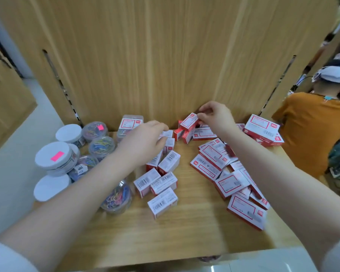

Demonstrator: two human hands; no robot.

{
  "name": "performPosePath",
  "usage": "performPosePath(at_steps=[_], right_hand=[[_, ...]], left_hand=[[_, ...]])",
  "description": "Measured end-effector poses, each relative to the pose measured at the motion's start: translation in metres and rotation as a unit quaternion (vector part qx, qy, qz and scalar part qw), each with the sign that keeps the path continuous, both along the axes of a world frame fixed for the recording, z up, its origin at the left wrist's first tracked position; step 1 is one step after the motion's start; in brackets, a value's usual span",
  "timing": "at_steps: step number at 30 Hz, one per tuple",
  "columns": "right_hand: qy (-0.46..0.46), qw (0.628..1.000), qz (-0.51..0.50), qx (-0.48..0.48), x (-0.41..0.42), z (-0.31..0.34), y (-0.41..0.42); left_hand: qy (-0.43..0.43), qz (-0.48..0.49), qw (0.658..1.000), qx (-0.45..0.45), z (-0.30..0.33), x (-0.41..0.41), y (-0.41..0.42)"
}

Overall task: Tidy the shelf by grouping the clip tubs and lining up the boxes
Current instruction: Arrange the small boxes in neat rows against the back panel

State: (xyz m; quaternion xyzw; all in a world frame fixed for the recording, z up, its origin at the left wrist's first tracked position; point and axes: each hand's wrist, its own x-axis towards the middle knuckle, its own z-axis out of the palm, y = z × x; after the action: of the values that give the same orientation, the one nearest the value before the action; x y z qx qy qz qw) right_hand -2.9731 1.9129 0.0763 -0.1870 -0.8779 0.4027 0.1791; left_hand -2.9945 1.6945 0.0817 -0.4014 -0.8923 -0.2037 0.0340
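1. Progress, tubs: the clip tubs (67, 160) stand clustered at the left edge of the shelf (185, 238), some with white lids, some clear and showing coloured clips. One clear tub (117, 197) lies on its side just right of the cluster, toward the front. The grouping looks mostly done.

2. Progress, boxes: lining up appears barely begun. A loose group of small boxes (159, 183) occupies the shelf centre, and a heap of flatter boxes (230, 173) spreads along the right edge, several overlapping. A larger box (262, 132) sits at the rear right corner.

3. Right hand (214, 116): at the rear centre, near the back panel (165, 55). Fingers are curled and pinch one small red-and-white box (188, 122), lifted above its neighbours.

4. Left hand (145, 142): reaching over the rear of the centre group, fingers bent down onto a small box (168, 143). Whether it grips or only touches cannot be determined.

5. Orientation: the pinched box is tilted, long axis running from front left to rear right, label face toward the onlooker. The centre boxes point in mixed directions, mostly diagonal; no shared axis exists yet.

6. Remaining, by estimate: align all boxes to one axis, clear the right-hand heap, stand the fallen tub upright.
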Motion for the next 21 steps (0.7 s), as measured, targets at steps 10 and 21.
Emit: performPosePath(at_steps=[10,21], right_hand=[[-0.014,0.982,0.088,0.169,0.056,0.008,0.029],[0.043,0.946,0.160,0.277,0.052,-0.003,0.002]], left_hand=[[0.023,0.004,0.994,-0.102,-0.015,0.014,0.019],[-0.003,0.066,0.991,-0.118,-0.009,0.021,0.024]])
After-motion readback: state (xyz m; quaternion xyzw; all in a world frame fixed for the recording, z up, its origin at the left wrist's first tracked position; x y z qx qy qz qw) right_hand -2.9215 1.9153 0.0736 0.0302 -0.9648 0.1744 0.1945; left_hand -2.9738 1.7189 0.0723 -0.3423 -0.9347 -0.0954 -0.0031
